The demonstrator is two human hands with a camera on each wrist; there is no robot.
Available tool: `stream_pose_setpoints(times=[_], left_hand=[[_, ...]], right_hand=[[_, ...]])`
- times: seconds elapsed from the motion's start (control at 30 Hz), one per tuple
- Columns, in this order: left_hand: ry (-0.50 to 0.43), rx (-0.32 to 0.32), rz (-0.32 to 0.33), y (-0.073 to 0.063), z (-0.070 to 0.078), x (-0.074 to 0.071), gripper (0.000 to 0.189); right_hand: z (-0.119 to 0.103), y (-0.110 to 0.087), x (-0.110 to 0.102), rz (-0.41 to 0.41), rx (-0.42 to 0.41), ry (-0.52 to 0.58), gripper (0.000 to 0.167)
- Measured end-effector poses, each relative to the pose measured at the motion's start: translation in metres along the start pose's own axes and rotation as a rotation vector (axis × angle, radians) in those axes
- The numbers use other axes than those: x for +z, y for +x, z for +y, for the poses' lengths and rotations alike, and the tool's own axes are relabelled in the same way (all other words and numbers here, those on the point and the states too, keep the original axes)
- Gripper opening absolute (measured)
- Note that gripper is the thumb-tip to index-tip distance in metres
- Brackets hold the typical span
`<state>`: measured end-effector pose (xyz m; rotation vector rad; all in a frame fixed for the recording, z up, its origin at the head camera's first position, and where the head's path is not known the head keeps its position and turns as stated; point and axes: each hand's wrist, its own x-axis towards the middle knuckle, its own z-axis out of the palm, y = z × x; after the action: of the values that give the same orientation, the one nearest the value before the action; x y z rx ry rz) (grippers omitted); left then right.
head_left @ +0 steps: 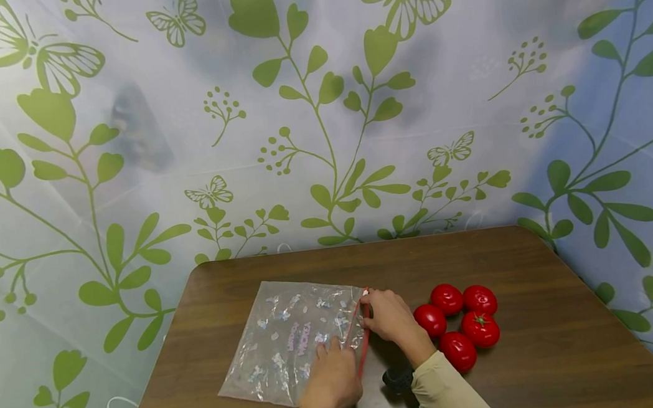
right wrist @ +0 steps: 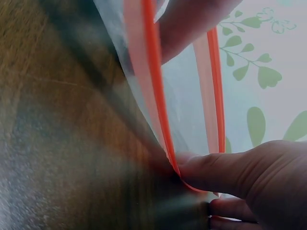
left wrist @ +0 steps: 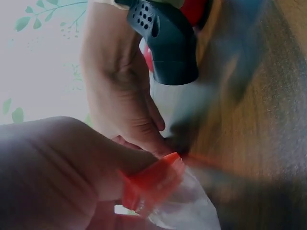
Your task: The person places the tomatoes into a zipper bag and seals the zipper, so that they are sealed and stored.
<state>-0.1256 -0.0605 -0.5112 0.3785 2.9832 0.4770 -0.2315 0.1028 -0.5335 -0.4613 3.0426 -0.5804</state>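
A clear plastic zip bag [head_left: 276, 350] with small printed figures and a red zip strip lies flat on the table, its mouth to the right. My right hand [head_left: 391, 317] pinches the far corner of that mouth between thumb and fingers. Nearer the body, my left hand [head_left: 334, 378] grips the mouth's upper layer, fingers lying over the bag. Close by in the right wrist view, the two red strips [right wrist: 214, 91] stand apart, with a left-hand digit [right wrist: 184, 31] between them. Several red tomatoes [head_left: 458, 351] sit right of my right hand, one with a green stem.
The brown wooden table [head_left: 565, 339] ends at a curtain [head_left: 322, 135] printed with green leaves and butterflies. A dark wrist-worn device [head_left: 398, 379] shows under the right forearm; in the left wrist view this device [left wrist: 175, 57] hangs beside the right wrist.
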Motion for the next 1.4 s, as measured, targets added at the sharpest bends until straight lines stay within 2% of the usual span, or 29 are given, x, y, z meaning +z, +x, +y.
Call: stream_pose_setpoints(times=[0.13,0.23,0.27,0.43,0.5,0.63,0.7,0.73,0.9,1.07,1.13,1.3,1.4], left_hand=[[0.052,0.017,0.118,0.005,-0.005,0.021,0.040],[0.073,-0.016,0.176,0.008,-0.005,0.032,0.059],[0.069,-0.037,0.180,0.008,-0.003,0.032,0.064],[0.086,-0.074,0.331,0.014,-0.006,0.054,0.073],[0.105,-0.069,0.418,0.016,-0.007,0.062,0.077],[0.050,-0.108,0.425,0.013,0.000,0.047,0.083],[0.038,-0.111,0.434,0.016,-0.002,0.048,0.083],[0.031,-0.117,0.419,0.015,-0.001,0.044,0.081],[0.086,-0.088,0.442,0.018,-0.009,0.059,0.080],[0.057,-0.122,0.374,0.010,0.002,0.035,0.077],[0.047,-0.145,0.366,0.007,0.007,0.027,0.083],[0.026,-0.188,0.371,0.009,0.010,0.027,0.098],[0.015,-0.202,0.358,0.010,0.011,0.027,0.100]], right_hand=[[0.000,0.000,0.001,-0.001,0.006,0.005,0.032],[0.000,-0.001,0.002,0.002,0.006,0.014,0.034],[0.000,-0.001,0.002,0.003,0.007,0.017,0.035],[0.000,-0.001,0.003,0.004,0.011,0.025,0.039],[0.001,-0.001,0.003,0.005,0.010,0.025,0.041],[0.001,-0.001,0.003,0.006,0.009,0.026,0.041],[0.001,-0.001,0.003,0.006,0.006,0.026,0.040],[0.001,-0.001,0.003,0.004,0.008,0.027,0.039],[0.000,-0.001,0.002,0.004,0.005,0.023,0.037],[-0.001,-0.001,0.002,0.004,-0.002,0.013,0.038],[0.000,0.000,0.001,-0.001,-0.001,0.009,0.040],[0.001,0.000,0.003,-0.012,-0.001,0.008,0.041],[0.001,0.000,0.004,-0.012,-0.004,0.009,0.042]])
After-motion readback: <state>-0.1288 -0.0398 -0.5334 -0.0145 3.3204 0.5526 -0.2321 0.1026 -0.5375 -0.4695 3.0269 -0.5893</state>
